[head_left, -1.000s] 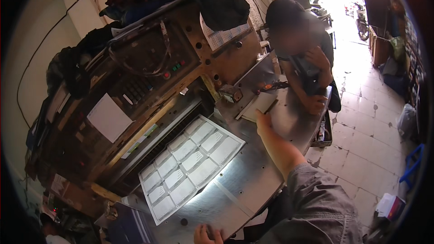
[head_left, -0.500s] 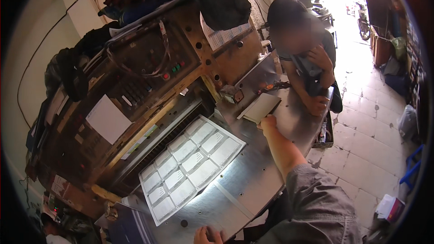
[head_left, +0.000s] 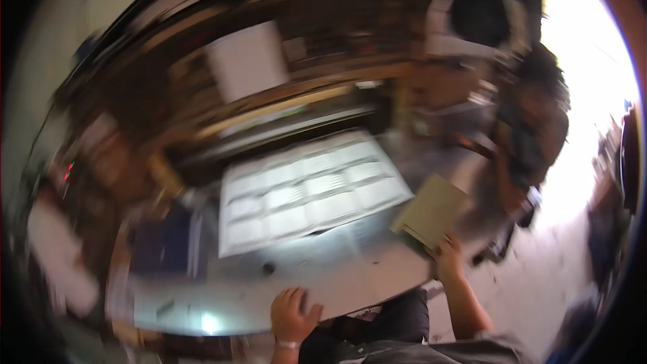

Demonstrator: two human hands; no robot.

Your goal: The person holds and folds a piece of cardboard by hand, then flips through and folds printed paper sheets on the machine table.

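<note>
My right hand (head_left: pixel 448 258) grips the near corner of a tan, flat rectangular stack of card or a booklet (head_left: pixel 431 209); blur hides which. It is held at the right end of the metal table (head_left: pixel 337 300). My left hand (head_left: pixel 293 313) rests at the table's near edge, thumb apart from the fingers; a dark spot shows between them that I cannot make out. Between and beyond my hands lies a large sheet (head_left: pixel 313 189) printed with a grid of pale panels, its far edge near the machine's slot.
A brown machine front (head_left: pixel 330 40) rises behind the table, with a white paper (head_left: pixel 247 61) on it. A dark blue flat item (head_left: pixel 165 243) lies at the table's left. One person (head_left: pixel 536 128) is at the right end, another (head_left: pixel 57 249) at the far left.
My view has swung to the right and blurred. My right hand has drawn the tan stack from the table's far right back toward me. My left hand shows more fully now.
</note>
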